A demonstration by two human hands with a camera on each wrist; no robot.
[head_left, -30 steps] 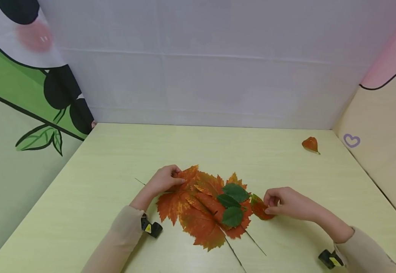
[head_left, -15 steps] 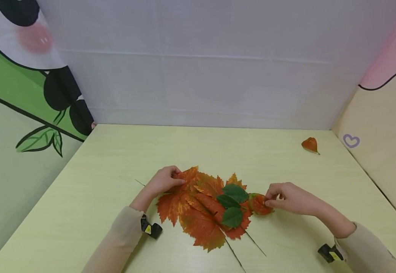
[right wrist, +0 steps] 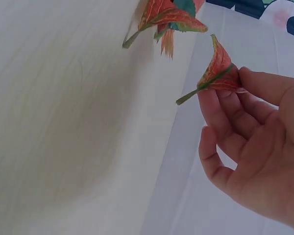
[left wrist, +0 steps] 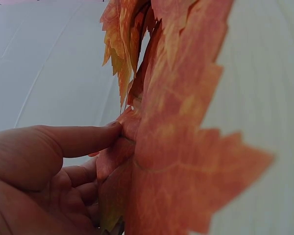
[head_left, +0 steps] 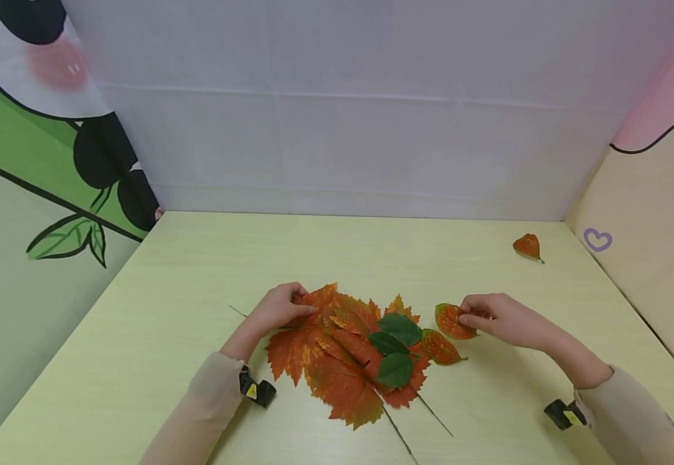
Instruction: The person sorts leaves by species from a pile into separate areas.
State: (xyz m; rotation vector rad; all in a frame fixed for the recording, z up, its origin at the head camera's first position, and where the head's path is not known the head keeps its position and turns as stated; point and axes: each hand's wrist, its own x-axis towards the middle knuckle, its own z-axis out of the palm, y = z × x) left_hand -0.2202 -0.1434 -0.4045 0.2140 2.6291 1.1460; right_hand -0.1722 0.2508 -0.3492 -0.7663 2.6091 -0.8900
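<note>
Nearest me, two dark stems [head_left: 399, 431] trail toward the bottom of the head view, slanting down-right out of the leaf pile [head_left: 345, 394]. On the pile's left, the left hand [head_left: 279, 307] pinches a large orange leaf [head_left: 321, 297] between thumb and fingers. Green leaves [head_left: 395, 370] lie on the pile's right side. Just beside these I have a small orange leaf [head_left: 441, 349], its stem pointing right and slightly nearer.

A little beyond, the right hand [head_left: 502, 318] holds another leaf, the held leaf [head_left: 452, 320], in a narrow fingertip grip. Its long axis runs slantwise, green tip up-left, stem down-right, nearly parallel to the small one. My right wrist view shows a gap between the two, and the held blade folded along its midrib.

From there I see tabletop [head_left: 314, 248] stretching back to the wall [head_left: 337, 148], with its right edge slanting well apart from the fingers. Near that far right corner lies a curled orange leaf [head_left: 527, 246], stem toward me and slightly right.
</note>
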